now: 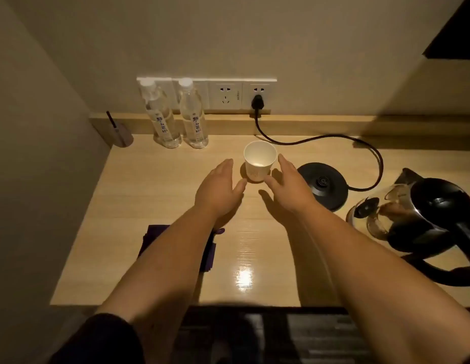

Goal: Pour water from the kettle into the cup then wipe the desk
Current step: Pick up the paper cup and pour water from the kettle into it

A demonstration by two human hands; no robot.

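Observation:
A white paper cup (pixel 259 160) stands upright in the middle of the light wooden desk (pixel 139 206). My left hand (pixel 220 190) hovers just left of it, fingers apart, holding nothing. My right hand (pixel 287 185) is at the cup's right side, fingers spread, its thumb near the cup's base; I cannot tell whether it touches. The glass kettle (pixel 418 214) with black handle and lid stands off its base at the right. A folded purple cloth (pixel 155 235) lies at the front left, partly hidden under my left forearm.
The round black kettle base (pixel 323 185) sits right of the cup, its cord (pixel 333 137) running to a wall socket (pixel 257 97). Two clear water bottles (pixel 176 114) stand at the back left by the wall. A small grey holder (pixel 121 135) sits in the back left corner.

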